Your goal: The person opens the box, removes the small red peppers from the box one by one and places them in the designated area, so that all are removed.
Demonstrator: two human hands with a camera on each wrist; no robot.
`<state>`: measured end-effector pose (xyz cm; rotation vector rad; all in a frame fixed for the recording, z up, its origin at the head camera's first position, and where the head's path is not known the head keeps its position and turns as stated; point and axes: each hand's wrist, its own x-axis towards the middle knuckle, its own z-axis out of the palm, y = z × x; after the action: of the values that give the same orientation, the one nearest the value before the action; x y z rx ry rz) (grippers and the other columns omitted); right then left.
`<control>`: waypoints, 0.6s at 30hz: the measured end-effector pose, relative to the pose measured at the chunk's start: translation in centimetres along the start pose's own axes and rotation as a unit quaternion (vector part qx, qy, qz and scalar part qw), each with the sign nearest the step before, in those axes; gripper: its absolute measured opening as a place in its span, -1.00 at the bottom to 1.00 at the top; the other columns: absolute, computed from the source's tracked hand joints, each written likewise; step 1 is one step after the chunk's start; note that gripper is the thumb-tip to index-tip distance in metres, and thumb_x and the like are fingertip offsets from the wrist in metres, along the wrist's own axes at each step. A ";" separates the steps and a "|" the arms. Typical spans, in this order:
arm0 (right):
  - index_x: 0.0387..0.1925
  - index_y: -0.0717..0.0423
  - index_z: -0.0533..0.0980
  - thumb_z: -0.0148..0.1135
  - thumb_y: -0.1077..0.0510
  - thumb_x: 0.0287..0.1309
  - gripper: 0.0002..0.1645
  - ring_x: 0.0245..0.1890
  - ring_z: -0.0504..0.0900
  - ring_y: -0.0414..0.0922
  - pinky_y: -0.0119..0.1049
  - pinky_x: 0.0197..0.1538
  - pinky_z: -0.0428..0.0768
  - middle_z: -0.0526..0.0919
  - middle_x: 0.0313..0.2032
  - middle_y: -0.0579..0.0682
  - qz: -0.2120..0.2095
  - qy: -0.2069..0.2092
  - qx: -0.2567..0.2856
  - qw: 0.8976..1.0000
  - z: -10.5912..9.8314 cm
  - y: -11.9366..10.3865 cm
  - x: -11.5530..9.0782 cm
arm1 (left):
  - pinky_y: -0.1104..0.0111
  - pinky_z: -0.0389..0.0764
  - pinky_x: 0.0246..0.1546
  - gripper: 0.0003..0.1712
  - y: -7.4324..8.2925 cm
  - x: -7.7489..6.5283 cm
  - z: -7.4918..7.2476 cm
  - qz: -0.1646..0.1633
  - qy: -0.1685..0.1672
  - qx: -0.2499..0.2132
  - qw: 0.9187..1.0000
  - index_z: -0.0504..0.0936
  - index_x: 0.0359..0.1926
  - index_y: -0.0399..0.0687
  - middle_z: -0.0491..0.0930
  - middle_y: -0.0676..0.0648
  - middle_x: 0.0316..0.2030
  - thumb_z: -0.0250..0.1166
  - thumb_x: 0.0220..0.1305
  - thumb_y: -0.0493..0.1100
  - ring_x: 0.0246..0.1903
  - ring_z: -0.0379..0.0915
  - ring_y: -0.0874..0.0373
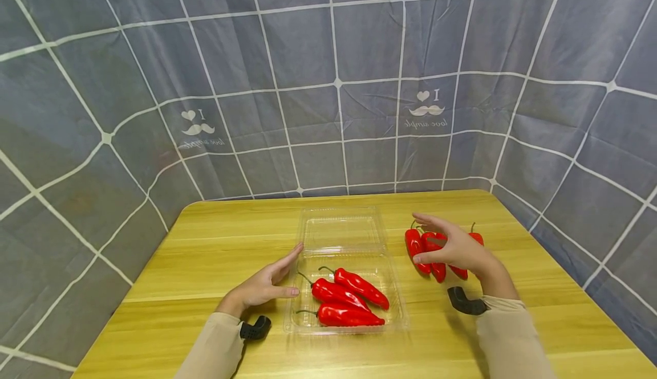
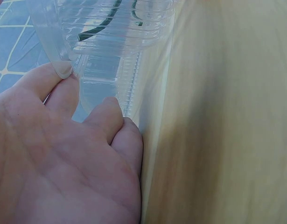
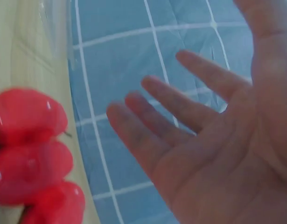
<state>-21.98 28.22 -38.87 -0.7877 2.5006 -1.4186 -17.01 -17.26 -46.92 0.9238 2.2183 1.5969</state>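
Three red chili peppers (image 1: 339, 294) with green stems lie side by side in the base of a clear plastic clamshell box (image 1: 402, 316). Its lid (image 1: 341, 232) is folded back, away from the person. At the box's left edge, the left hand (image 1: 264, 282) has its fingers extended, and fingertips touch the clear wall in the left wrist view. Over a group of several more red peppers (image 1: 414, 247) on the right, the right hand (image 1: 459, 251) hovers with thumb and fingers spread. In the right wrist view its palm holds nothing, and red peppers (image 3: 29, 116) sit below, apart from it.
Everything lies on a wooden table (image 1: 220, 236) with light yellow grain. A grey curtain (image 1: 308, 111) with white grid lines hangs behind it and along both sides. A black wrist mount (image 1: 255, 329) sticks out at the left cuff, another (image 1: 464, 302) at the right.
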 end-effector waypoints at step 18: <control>0.30 0.17 0.46 0.62 0.16 -0.04 -0.15 0.18 0.52 0.28 0.05 0.26 0.51 0.53 0.24 0.23 -0.088 -0.149 0.042 0.984 5.9 -1.8 2.9 | 0.19 -0.16 0.47 0.08 -0.1 -0.1 -0.1 -0.006 0.004 -0.005 1.000 -0.20 0.61 -0.11 -0.35 -0.12 0.59 0.36 0.34 -0.24 0.54 -0.39 -0.07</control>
<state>-21.53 21.53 -40.26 -1.1360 2.1779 -1.3314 -16.95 -17.41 -46.97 0.9016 2.2159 1.6085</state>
